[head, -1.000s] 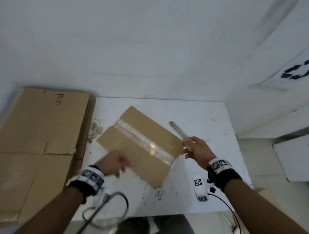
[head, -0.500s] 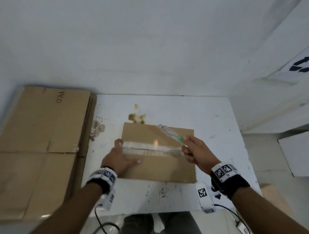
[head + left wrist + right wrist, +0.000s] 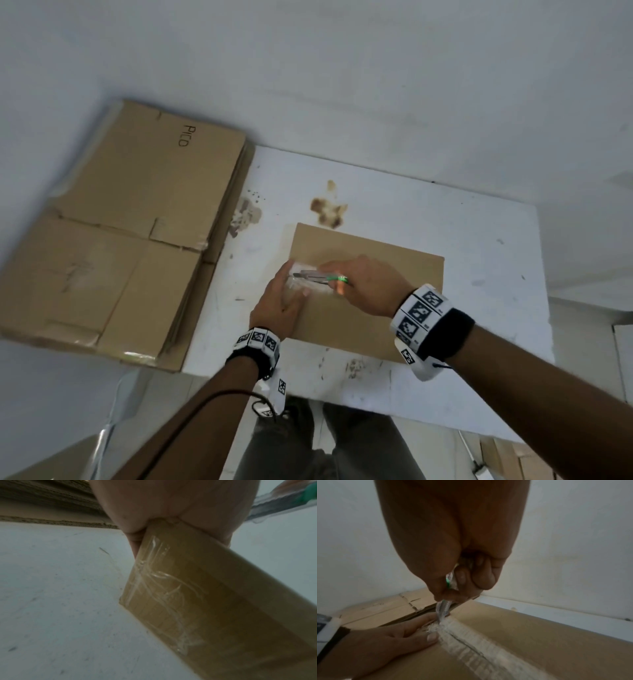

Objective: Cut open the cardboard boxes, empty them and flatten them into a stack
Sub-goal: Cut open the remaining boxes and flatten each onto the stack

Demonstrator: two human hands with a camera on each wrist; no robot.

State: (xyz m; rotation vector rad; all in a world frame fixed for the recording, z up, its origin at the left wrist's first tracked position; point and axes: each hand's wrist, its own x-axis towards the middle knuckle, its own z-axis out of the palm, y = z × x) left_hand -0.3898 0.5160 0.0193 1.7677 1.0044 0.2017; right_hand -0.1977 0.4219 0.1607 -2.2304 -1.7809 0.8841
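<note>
My right hand [image 3: 368, 287] curls its fingers [image 3: 462, 577] around a clear-bodied box cutter [image 3: 320, 276] with a green slider, and the blade tip sits on the taped seam [image 3: 471, 639] of the cardboard box [image 3: 383, 260], right at the box's left edge. My left hand [image 3: 279, 306] lies on that same edge with its fingers straight and flat, the thumb on top just beside the blade tip and the other fingers reaching down over the box's side; it presses the box and grips nothing. In the left wrist view the clear tape [image 3: 163, 588] wraps down over the side of the box just below my palm. The box lies flat on the white surface [image 3: 479, 240], beneath both sets of fingers. Beyond my right fingers a brown stain [image 3: 327, 210] marks the surface. Well out past my left fingers lies a stack of flattened cardboard [image 3: 120, 233], its top sheet printed with "PICO".
</note>
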